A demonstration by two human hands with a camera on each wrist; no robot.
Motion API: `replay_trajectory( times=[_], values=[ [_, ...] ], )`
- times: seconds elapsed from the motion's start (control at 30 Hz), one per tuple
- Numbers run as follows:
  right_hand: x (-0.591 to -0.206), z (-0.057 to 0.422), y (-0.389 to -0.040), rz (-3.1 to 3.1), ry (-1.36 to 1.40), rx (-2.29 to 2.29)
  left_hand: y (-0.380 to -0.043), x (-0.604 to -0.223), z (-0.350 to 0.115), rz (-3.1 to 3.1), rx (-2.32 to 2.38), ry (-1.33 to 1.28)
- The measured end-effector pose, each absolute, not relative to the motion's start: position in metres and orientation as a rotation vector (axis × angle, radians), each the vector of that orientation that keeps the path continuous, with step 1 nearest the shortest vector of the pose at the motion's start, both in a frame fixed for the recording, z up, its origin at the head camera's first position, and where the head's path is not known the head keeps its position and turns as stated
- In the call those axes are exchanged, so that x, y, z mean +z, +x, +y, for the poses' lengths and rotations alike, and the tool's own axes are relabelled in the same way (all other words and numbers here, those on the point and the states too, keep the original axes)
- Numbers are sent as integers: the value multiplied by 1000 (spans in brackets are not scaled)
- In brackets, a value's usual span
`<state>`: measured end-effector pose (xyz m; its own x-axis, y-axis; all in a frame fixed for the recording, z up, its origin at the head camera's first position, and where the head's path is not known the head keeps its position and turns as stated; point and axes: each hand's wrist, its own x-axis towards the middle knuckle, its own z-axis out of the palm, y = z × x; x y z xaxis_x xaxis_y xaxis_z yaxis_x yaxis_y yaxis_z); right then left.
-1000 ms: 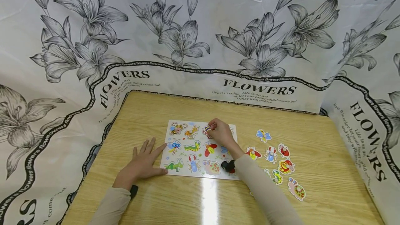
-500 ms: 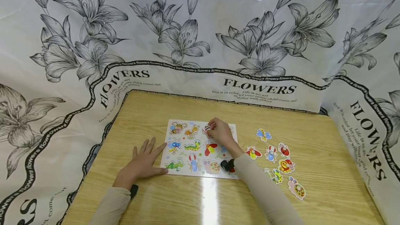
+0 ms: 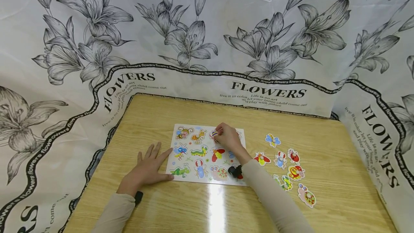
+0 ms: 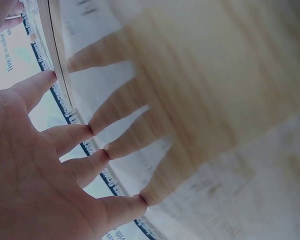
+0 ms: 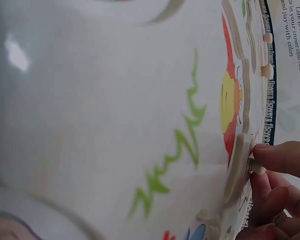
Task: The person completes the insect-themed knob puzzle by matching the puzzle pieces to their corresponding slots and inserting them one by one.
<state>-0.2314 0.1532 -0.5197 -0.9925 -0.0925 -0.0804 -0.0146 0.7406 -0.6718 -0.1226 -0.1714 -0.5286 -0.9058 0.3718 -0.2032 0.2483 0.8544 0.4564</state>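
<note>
A white insect puzzle board lies on the wooden table, covered with colourful bug pictures. My left hand rests with fingers spread at the board's left side, thumb and index fingertip right at its edge. In the left wrist view, its fingertips press on the glossy tabletop. Over the board's top row, my right hand pinches a striped bug puzzle piece, partly hidden by the fingers. The right wrist view shows thumb and fingers around its small knob. Below it sits a red-winged bug picture.
Several loose knobbed pieces lie right of the board, among them a blue-winged bee, a ladybird, a blue beetle and a snail. The right sleeve passes close to them. A flower-printed cloth surrounds the table.
</note>
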Motion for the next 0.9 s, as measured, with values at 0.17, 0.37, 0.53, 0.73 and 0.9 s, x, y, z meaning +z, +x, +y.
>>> replay_trajectory(
  times=[0.17,0.37,0.53,0.73,0.9],
  values=[
    [-520,153,-232,2811,-87,-1071,-123,-533,-172,2751,624,473],
    [-521,154,-232,2806,-96,-1081,-124,-534,-172,2749,629,474],
    [-515,156,-228,2811,-113,-1138,-123,-531,-171,2747,634,477],
    [-491,166,-219,2847,-176,-1250,-121,-527,-169,2750,646,481],
    [-472,178,-214,2859,-195,-1336,-121,-529,-171,2749,650,482]
  ],
)
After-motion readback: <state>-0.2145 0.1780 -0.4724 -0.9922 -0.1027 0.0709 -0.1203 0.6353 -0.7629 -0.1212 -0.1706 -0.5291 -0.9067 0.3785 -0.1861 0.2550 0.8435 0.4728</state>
